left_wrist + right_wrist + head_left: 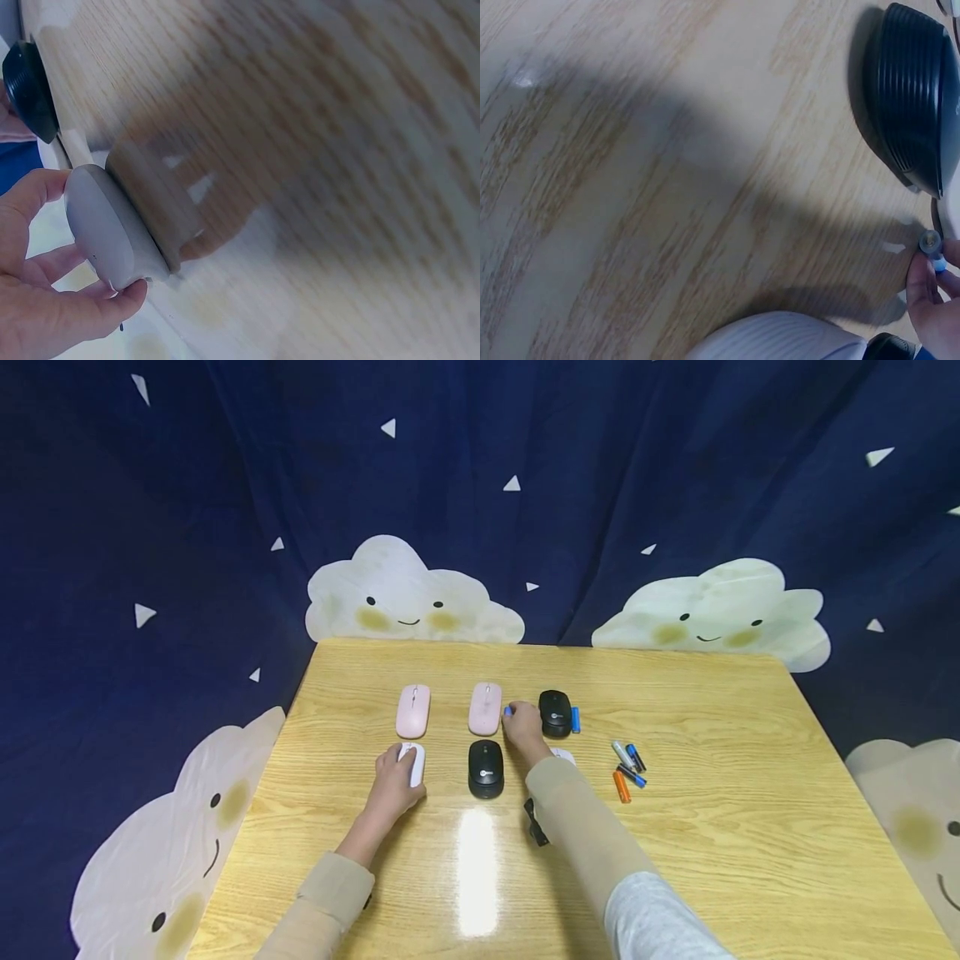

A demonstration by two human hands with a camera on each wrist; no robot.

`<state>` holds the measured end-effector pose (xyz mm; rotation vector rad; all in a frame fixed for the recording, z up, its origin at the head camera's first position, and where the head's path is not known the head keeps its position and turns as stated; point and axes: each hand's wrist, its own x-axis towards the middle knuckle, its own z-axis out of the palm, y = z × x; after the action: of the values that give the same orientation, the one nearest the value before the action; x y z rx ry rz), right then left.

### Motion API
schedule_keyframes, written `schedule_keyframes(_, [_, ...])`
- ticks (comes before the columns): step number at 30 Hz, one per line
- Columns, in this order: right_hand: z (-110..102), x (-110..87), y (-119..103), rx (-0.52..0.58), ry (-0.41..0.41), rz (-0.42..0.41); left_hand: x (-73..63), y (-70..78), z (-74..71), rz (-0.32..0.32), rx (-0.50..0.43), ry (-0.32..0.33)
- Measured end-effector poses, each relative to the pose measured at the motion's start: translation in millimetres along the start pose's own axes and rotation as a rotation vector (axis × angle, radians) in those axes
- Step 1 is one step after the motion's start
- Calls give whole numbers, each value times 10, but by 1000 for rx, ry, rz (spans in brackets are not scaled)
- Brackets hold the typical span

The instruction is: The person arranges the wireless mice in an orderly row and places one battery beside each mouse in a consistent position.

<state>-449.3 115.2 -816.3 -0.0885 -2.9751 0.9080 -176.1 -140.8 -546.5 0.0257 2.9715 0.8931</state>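
My left hand [393,782] grips a white computer mouse [417,765] at the front left of the group. In the left wrist view, thumb and fingers hold that white mouse [101,225] by its sides, low over the table. My right hand [524,725] pinches a blue battery [508,711] just right of a pink mouse [485,708]. The battery's round end [930,241] faces the camera in the right wrist view. A second white mouse [564,755] lies partly hidden under my right forearm.
Another pink mouse [413,711] lies at the back left. One black mouse [486,769] sits between my arms; another black mouse [555,713] stands right of my right hand, a blue battery [576,720] beside it. Several loose batteries, one orange [622,787], lie on the wooden table [750,793].
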Motion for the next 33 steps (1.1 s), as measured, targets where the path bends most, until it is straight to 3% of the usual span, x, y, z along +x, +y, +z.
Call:
schedule_keyframes(4, [-128, -85, -96, -12, 9, -5, 10, 7, -2, -7, -7, -5])
schedule_keyframes(7, [-366, -268, -295, -31, 27, -25, 2, 20, -3, 4, -9, 18])
schedule_keyframes(10, [-714, -519, -562, -22, -13, -27, -3, 21, 1, 10, -7, 26])
schedule_keyframes(12, [-930, -659, -728, -10, -49, -16, 1, 11, 5, 4, -5, 8])
schedule_keyframes(15, [-1117, -793, -879, -26, -31, -40, 2, 4, 1, 2, 0, -2])
schedule_keyframes(19, [-1624, -1068, -1269, 4, -114, -10, 9, -3, -1, 5, 9, -2])
schedule_keyframes(23, [-2261, -1391, -1681, 25, -227, 4, 4, -2, -5, 7, 13, 2])
schedule_keyframes(26, [-2493, -1489, -1732, -22, -234, -75, 0, 2, -5, -2, 2, -6])
schedule_keyframes(33, [-2794, -1585, -1526, -171, -172, -267, -6, -1, 9, 18, -26, 27])
